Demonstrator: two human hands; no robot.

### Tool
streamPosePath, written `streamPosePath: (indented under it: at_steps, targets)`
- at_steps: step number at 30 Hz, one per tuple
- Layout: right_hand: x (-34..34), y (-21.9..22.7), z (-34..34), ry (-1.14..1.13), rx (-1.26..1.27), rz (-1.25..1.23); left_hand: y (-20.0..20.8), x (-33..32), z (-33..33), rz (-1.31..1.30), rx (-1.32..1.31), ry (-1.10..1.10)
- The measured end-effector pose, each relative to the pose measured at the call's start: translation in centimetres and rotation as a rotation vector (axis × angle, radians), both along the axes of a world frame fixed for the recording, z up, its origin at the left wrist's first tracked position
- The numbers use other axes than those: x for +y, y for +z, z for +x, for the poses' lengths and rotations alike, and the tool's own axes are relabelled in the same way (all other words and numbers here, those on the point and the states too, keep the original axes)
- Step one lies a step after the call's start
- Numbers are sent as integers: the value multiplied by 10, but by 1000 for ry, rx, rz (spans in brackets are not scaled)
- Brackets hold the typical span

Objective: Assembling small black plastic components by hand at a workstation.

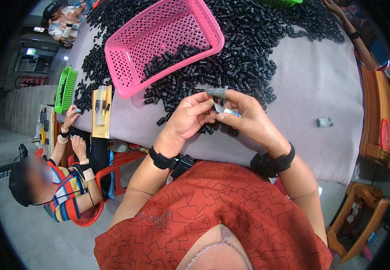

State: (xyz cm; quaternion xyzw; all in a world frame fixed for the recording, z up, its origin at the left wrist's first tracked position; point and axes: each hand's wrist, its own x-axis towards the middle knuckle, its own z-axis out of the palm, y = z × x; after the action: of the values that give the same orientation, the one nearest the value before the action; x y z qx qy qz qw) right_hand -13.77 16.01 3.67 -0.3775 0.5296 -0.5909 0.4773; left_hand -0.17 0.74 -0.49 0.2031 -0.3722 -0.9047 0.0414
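Both of my hands are close together over the near edge of the cloth-covered table, fingertips meeting. My left hand [192,114] is closed in a pinch, with a bit of something dark at its fingertips that is mostly hidden. My right hand [252,118] is closed on a thin, pale flat piece [219,108], with a blue-and-white wrapping [232,112] beside the thumb. At the index fingers sits a speckled grey-green sleeve [216,92]; whether it is held or wrapped round a finger, I cannot tell. Small black plastic parts [244,74] lie heaped just beyond my hands.
A pink perforated basket [127,87] stands tilted on the heap, some black parts inside. A small grey cylinder [325,122] lies at the right. A green basket [65,90] and yellow tray [107,128] are left, near a seated co-worker [71,189]. Wooden furniture [374,121] borders the right.
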Motion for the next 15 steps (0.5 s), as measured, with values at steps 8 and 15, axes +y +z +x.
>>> streamPosePath:
  at_steps: [8,15]
  targets:
    - [-2,-11,-1,20,42,-28,1,-1,1,21,42,-65]
    - [-2,-9,1,0,10,-96,7,-2,1,86,45,-72]
